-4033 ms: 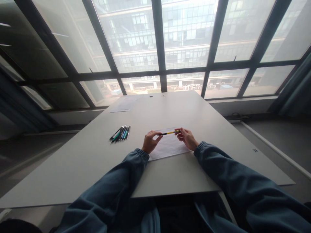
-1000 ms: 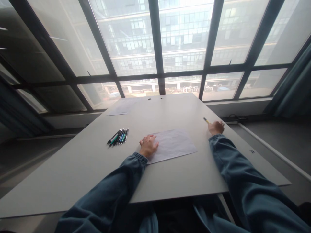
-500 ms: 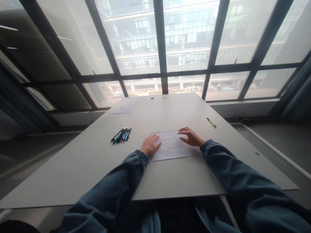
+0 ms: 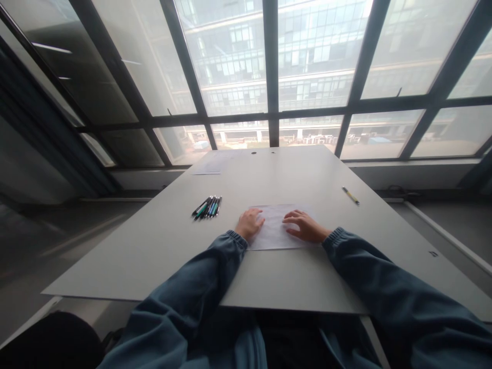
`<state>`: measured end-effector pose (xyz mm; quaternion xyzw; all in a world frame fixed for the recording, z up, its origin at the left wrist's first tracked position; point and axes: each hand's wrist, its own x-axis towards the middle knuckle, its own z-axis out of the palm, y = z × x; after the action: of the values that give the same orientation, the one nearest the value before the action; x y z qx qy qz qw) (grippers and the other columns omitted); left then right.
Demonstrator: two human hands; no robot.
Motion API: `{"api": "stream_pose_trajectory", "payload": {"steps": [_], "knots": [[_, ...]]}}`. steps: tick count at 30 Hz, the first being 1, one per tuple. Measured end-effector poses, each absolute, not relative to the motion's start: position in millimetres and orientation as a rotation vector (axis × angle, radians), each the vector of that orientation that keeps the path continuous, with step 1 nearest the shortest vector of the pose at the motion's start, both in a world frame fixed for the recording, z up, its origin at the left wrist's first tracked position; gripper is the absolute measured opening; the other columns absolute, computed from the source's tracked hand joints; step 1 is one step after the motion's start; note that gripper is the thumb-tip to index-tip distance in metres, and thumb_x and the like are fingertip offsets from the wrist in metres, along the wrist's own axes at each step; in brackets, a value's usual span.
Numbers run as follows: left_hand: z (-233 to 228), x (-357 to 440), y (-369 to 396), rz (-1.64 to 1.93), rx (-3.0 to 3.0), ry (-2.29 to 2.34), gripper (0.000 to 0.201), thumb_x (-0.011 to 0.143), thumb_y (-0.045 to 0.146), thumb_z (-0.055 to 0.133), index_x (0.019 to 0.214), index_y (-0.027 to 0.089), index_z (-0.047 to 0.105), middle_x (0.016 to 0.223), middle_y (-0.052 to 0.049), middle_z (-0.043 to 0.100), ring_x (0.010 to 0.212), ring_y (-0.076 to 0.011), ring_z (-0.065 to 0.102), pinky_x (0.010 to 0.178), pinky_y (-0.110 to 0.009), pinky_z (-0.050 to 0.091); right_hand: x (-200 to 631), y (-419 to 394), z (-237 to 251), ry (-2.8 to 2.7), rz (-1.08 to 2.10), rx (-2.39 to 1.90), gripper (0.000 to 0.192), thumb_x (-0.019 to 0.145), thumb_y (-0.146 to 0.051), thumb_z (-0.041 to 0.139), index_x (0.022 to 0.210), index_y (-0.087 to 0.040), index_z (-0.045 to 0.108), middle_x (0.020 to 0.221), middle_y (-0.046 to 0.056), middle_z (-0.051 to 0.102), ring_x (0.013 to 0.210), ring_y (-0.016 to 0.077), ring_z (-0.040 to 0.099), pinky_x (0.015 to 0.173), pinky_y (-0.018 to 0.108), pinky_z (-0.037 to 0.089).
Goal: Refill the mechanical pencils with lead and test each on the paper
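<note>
Head view, your hands: left hand (image 4: 249, 224) and right hand (image 4: 306, 226) rest open, flat on the paper (image 4: 273, 231).
Pens (image 4: 207, 207): beyond your left hand.
Yellow pen (image 4: 350, 195): beyond your right hand, apart.

Far sheet (image 4: 210, 165), big windows (image 4: 238, 61)

Table (image 4: 292, 277) with paper (image 4: 274, 233), pens (image 4: 207, 207)

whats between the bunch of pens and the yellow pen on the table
In the head view, the left hand, the right hand and the sheet of paper under them lie between the pens and yellow pen.
</note>
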<state>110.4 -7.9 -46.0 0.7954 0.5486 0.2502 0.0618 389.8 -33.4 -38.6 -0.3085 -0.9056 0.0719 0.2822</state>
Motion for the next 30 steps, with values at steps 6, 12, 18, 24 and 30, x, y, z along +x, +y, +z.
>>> {"api": "stream_pose_trajectory", "payload": {"steps": [6,12,18,24,30], "knots": [[-27,83,7,0.953,2.28,1.657,0.024,0.085,0.023,0.061,0.106,0.015,0.071,0.111,-0.009,0.072,0.106,-0.0231,0.066,0.101,-0.036,0.048,389,-33,-37,-2.323,0.179,-0.756,0.02,0.091,-0.026,0.062,0.109,-0.024,0.071,0.107,0.01,0.069,0.101,0.0252,0.062,0.092,0.044,0.052],[-9,28,22,0.922,2.12,2.034,0.023,0.087,0.025,0.06,0.105,0.017,0.072,0.1,-0.008,0.075,0.088,-0.0209,0.069,0.083,-0.031,0.053,391,-33,-38,-2.293,0.202,-0.774,0.017,0.093,-0.022,0.058,0.103,-0.022,0.072,0.102,0.01,0.07,0.095,0.0238,0.064,0.087,0.041,0.053],[-12,-18,35,0.616,2.088,2.391,0.023,0.084,0.025,0.065,0.104,0.017,0.073,0.106,-0.011,0.073,0.102,-0.0252,0.065,0.093,-0.032,0.048,391,-33,-39,-2.291,0.225,-0.776,0.017,0.093,-0.02,0.057,0.098,-0.022,0.073,0.097,0.009,0.072,0.091,0.0231,0.065,0.084,0.039,0.054],[-14,-27,38,0.499,2.076,2.502,0.023,0.082,0.028,0.065,0.102,0.019,0.073,0.106,-0.011,0.071,0.103,-0.026,0.063,0.096,-0.033,0.046,390,-35,-35,-2.289,0.234,-0.784,0.018,0.094,-0.02,0.055,0.095,-0.021,0.073,0.093,0.008,0.072,0.089,0.0223,0.065,0.082,0.037,0.053],[-8,-9,34,0.452,2.074,2.458,0.025,0.079,0.02,0.061,0.101,0.016,0.072,0.101,-0.015,0.073,0.102,-0.0265,0.066,0.09,-0.032,0.049,389,-36,-35,-2.272,0.242,-0.791,0.018,0.094,-0.021,0.055,0.092,-0.021,0.073,0.091,0.008,0.073,0.088,0.0221,0.066,0.082,0.036,0.053]]}}
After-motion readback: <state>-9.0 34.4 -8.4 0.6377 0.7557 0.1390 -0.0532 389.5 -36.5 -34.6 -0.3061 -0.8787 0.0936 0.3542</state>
